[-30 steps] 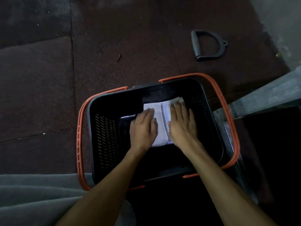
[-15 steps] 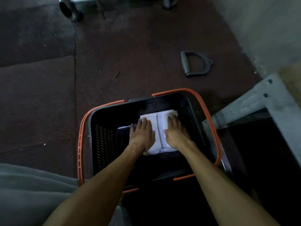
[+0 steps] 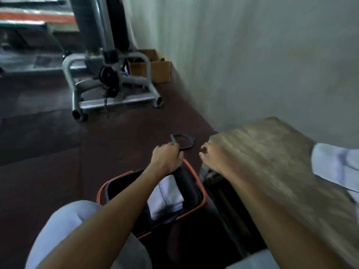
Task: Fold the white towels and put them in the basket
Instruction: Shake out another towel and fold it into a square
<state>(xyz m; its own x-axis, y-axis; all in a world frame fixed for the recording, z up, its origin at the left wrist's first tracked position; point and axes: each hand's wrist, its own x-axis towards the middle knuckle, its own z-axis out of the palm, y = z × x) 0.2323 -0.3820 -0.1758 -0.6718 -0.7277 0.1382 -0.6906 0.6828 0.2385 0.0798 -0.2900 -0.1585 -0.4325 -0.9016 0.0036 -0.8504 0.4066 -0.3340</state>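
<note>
Left hand (image 3: pixel 167 158) and right hand (image 3: pixel 212 157) are lifting off the folded towel (image 3: pixel 167 197), loosely curled, empty. Next towel (image 3: pixel 336 166) is lying rightward, nearer the right hand.

Dark reddish-brown matted floor (image 3: pixel 48 152), seams visible. Pale grey wall (image 3: pixel 252 55), right side. Grey tubular exercise machine (image 3: pixel 108 74) at rear; cardboard box (image 3: pixel 159 71) behind it, against the wall. Worn wooden bench (image 3: pixel 272 152) at right. Black D-shaped handle (image 3: pixel 183 142) lying on the floor. Dim light.
</note>
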